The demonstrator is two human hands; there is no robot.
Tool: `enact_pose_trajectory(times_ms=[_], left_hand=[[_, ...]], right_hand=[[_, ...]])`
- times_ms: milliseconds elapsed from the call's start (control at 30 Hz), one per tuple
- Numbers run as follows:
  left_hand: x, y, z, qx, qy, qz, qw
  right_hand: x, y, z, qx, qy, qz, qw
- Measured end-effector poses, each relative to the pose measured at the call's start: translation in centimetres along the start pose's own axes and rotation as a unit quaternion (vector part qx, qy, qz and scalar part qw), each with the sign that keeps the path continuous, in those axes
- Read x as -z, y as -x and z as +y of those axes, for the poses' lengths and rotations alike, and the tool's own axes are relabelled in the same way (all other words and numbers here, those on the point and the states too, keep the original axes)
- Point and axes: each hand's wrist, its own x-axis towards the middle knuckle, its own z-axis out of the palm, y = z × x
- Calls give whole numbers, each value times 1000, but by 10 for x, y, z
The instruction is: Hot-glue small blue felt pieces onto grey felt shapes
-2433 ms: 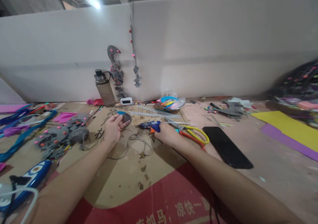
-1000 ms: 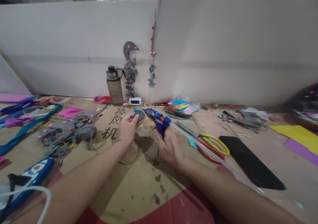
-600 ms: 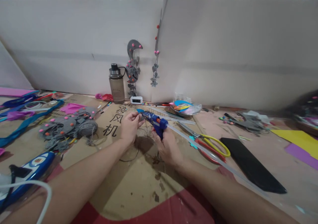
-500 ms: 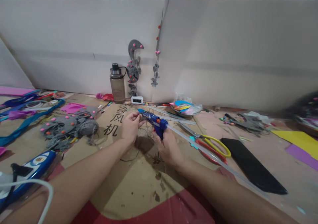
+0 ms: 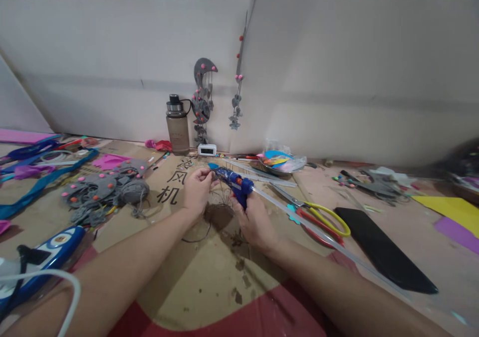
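My right hand (image 5: pixel 256 222) is closed round the handle of a blue glue gun (image 5: pixel 239 182), whose nozzle points left and away. A long clear glue stick (image 5: pixel 299 210) runs out of its back, over the right forearm. At the nozzle end, my left hand (image 5: pixel 198 187) is closed in a pinch, its fingertips beside the blue tip. Whatever it pinches is too small and hidden to make out. A thin dark cord (image 5: pixel 198 238) curves over the cardboard (image 5: pixel 175 287) below the hands.
Scissors (image 5: pixel 325 217) with yellow and red handles and a black slab (image 5: pixel 383 247) lie on the right. On the left are grey felt pieces with pompoms (image 5: pixel 93 190) and a blue-white device (image 5: pixel 48 257). A bottle (image 5: pixel 177 130) stands by the white board (image 5: pixel 318 68).
Both hands and the glue gun keep nearly the same pose. The whole view has shifted very slightly.
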Motion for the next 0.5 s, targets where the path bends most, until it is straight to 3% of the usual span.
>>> enact_pose_trajectory(times_ms=[500], left_hand=[[-1,1,3,-8,16,-2,1000]], right_hand=[[0,0,6,-1,19,12,1000]])
